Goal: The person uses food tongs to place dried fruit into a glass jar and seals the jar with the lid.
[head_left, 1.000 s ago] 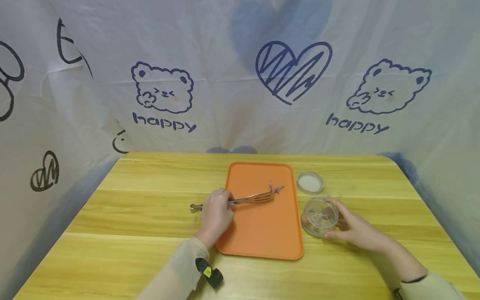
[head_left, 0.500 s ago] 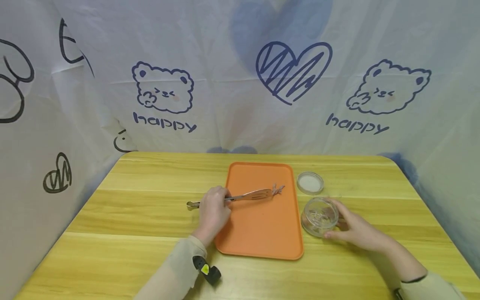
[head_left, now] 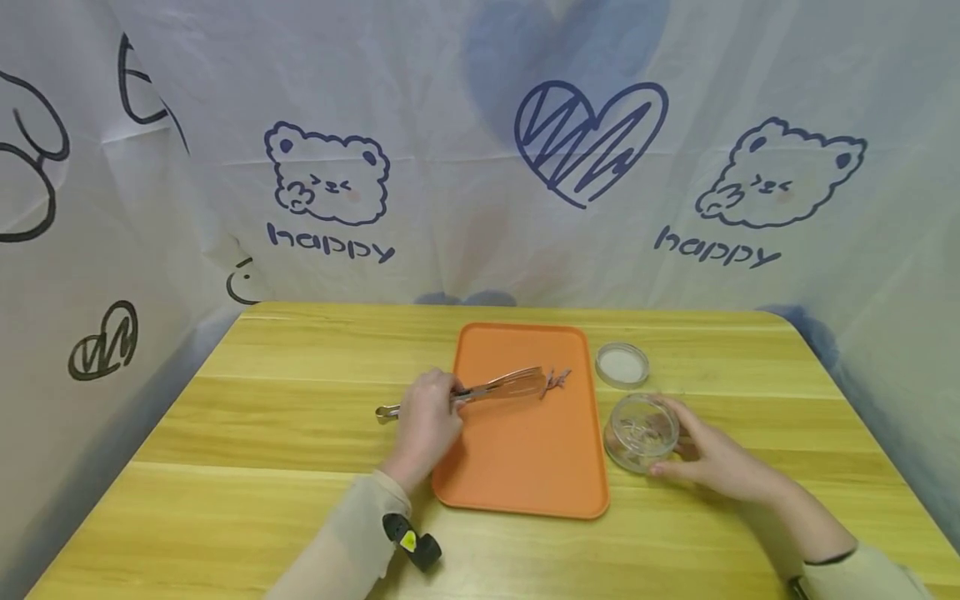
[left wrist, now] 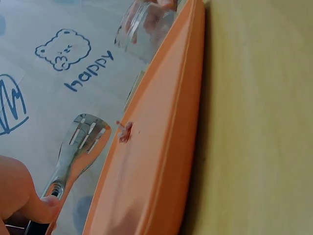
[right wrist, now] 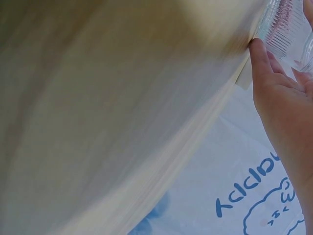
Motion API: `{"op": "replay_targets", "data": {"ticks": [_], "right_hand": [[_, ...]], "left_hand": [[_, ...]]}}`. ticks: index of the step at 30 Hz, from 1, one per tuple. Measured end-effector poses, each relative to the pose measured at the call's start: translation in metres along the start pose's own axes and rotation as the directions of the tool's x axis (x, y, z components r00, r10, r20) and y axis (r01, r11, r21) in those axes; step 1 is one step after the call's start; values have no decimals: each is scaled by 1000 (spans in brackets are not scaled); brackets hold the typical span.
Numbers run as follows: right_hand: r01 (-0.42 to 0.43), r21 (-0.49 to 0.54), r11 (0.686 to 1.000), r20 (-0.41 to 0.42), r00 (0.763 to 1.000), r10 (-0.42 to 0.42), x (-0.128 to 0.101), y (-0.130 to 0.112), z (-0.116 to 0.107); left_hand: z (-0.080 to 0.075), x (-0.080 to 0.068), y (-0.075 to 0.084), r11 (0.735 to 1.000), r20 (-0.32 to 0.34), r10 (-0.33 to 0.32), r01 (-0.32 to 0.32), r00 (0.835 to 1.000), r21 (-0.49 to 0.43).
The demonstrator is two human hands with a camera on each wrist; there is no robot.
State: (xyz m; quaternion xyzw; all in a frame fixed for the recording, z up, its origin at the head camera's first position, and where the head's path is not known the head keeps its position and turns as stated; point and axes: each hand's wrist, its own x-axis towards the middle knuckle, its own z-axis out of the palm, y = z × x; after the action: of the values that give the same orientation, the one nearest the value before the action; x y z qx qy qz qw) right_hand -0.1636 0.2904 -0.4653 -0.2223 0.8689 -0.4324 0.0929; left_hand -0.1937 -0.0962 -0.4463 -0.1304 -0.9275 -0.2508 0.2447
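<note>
Cupping a clear jar of scraps — right hand; left hand clamped on tongs.

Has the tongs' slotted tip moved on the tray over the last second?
Yes. The tongs, gripped by the left hand, have their tip slightly farther up the orange tray toward its far edge, and the blades now look parted.

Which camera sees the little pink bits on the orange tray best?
The left wrist view: the pink bits sit close and clear beside the tongs. The head view shows them small and far. The right wrist view misses them.
</note>
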Motion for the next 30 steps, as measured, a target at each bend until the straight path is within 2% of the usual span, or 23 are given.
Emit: {"op": "replay_targets", "data": {"ticks": [9, 14, 22, 30], "right_hand": [[0, -3, 1000, 2, 1000, 0, 0, 0, 0], [6, -1, 1000, 4, 1000, -6, -1, -1, 0], [16, 14, 1000, 1, 1000, -16, 0, 0, 0], [25, 1, 1000, -3, 1000, -25, -1, 0, 1]], "left_hand": [[7, -4, 8, 997, 23, 35, -37, 999, 68], [11, -4, 7, 996, 3, 43, -43, 999, 80], [14, -2, 4, 996, -34, 26, -23, 999, 88], [12, -2, 2, 997, -26, 2, 0, 1000, 83]]}}
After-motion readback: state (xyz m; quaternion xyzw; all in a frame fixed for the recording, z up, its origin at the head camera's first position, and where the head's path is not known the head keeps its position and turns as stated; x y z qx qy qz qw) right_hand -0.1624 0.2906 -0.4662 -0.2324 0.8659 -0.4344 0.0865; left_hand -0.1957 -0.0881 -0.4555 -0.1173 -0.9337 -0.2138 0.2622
